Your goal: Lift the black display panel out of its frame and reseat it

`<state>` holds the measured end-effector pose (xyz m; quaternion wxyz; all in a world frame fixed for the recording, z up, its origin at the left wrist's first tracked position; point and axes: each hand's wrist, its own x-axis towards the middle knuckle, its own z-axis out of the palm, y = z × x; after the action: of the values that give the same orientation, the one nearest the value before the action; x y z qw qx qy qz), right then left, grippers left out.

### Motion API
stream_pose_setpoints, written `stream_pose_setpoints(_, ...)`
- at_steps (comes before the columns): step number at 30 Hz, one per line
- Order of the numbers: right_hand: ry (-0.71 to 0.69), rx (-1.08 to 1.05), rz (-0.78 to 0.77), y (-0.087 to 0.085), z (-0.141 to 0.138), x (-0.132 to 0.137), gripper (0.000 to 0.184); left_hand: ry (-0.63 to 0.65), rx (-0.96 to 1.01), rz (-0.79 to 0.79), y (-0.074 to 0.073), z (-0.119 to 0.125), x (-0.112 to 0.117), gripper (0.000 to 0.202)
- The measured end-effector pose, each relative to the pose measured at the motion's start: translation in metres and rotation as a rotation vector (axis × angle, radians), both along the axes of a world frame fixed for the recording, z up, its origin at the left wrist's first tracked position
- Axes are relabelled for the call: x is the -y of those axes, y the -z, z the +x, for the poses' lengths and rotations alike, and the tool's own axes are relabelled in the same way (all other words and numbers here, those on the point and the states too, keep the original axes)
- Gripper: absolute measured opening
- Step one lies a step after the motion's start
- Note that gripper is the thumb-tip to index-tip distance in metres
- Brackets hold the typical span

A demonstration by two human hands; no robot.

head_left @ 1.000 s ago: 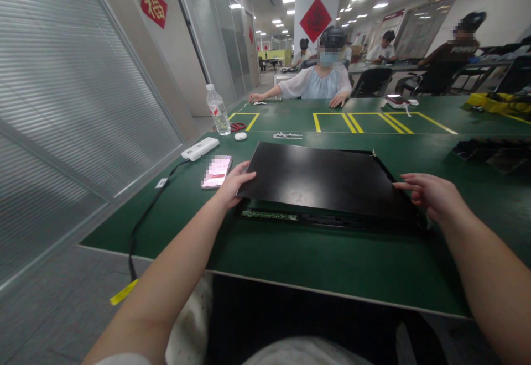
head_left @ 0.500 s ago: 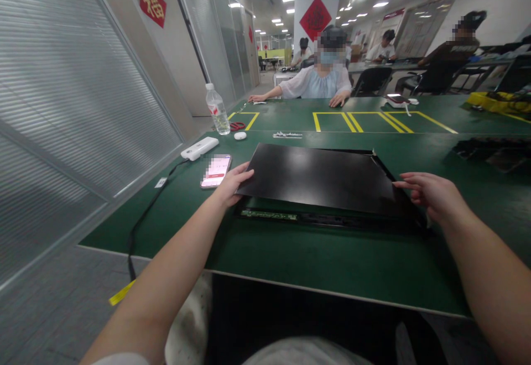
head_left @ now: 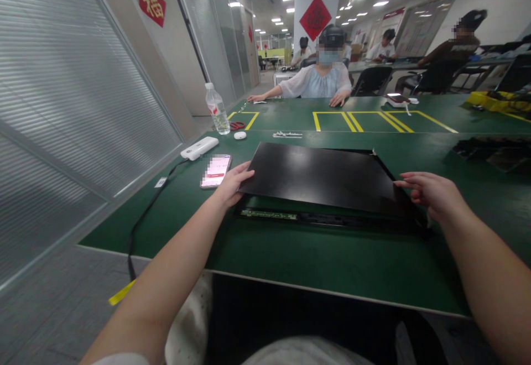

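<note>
Panel (head_left: 319, 177) over black frame (head_left: 352, 221) on green table (head_left: 290, 260), head view.
Left hand (head_left: 232, 185) clasps left edge, thumb on top; right hand (head_left: 435, 191) half-curled at right edge, grip unclear. Uneven lifting could flex panel or scrape circuit strip (head_left: 269, 214).

- Centre: panel (head_left: 319, 177) above table (head_left: 332, 260); circuit strip (head_left: 269, 214) before its near edge.
- Left hand (head_left: 234, 183) at panel's left end, right hand (head_left: 433, 192) at its right.
- Left of centre: phone (head_left: 216, 171) beside left hand; corded device (head_left: 201, 148) behind it.
- Upper left: bottle (head_left: 218, 111), scissors (head_left: 237, 126) just right.
- Upper centre: seated person (head_left: 317, 81) behind table.
</note>
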<state>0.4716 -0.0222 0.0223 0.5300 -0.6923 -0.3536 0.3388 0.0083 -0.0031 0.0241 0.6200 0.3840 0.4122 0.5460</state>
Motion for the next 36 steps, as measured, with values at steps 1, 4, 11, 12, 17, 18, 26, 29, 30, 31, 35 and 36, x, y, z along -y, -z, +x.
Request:
stream_pose_setpoints(1,0.000,-0.001,0.000,0.000,-0.001,0.001,0.012,0.002,0.001,0.003,-0.001,0.000,0.000,0.066)
stream_pose_setpoints(4,-0.001,0.006,-0.009,-0.001,-0.003,0.001,0.012,0.007,0.008,-0.001,-0.002,0.000,0.000,0.074)
stream_pose_setpoints(11,-0.019,0.068,-0.018,0.002,-0.002,-0.001,0.014,0.000,0.028,-0.010,0.000,-0.001,-0.004,0.075)
stream_pose_setpoints(12,-0.018,0.066,-0.017,0.002,-0.002,-0.001,0.014,0.005,0.028,-0.010,0.001,-0.002,-0.004,0.074)
stream_pose_setpoints(17,-0.015,0.085,-0.026,0.000,-0.004,0.001,0.013,-0.006,0.008,-0.014,0.002,-0.001,-0.004,0.063)
stream_pose_setpoints(18,-0.013,0.094,-0.032,-0.001,-0.005,0.001,0.012,-0.013,0.002,-0.013,0.002,-0.001,-0.004,0.061)
stream_pose_setpoints(26,-0.035,0.239,-0.101,-0.006,-0.012,0.006,0.013,-0.032,-0.028,-0.001,0.002,0.001,-0.001,0.062)
stream_pose_setpoints(29,-0.054,0.266,-0.106,-0.004,-0.010,0.005,0.016,-0.031,-0.041,0.008,0.003,0.001,-0.002,0.063)
stream_pose_setpoints(30,-0.060,0.270,-0.109,-0.003,-0.009,0.005,0.018,-0.033,-0.046,0.010,0.003,0.001,-0.002,0.062)
stream_pose_setpoints(31,-0.062,0.275,-0.114,-0.002,-0.007,0.004,0.019,-0.038,-0.052,0.010,0.004,0.001,-0.002,0.061)
stream_pose_setpoints(35,-0.041,0.308,-0.171,-0.001,-0.005,0.002,0.024,-0.079,-0.082,0.018,0.005,0.003,-0.002,0.054)
stream_pose_setpoints(36,-0.037,0.316,-0.184,-0.001,-0.005,0.001,0.025,-0.088,-0.088,0.021,0.005,0.003,-0.002,0.053)
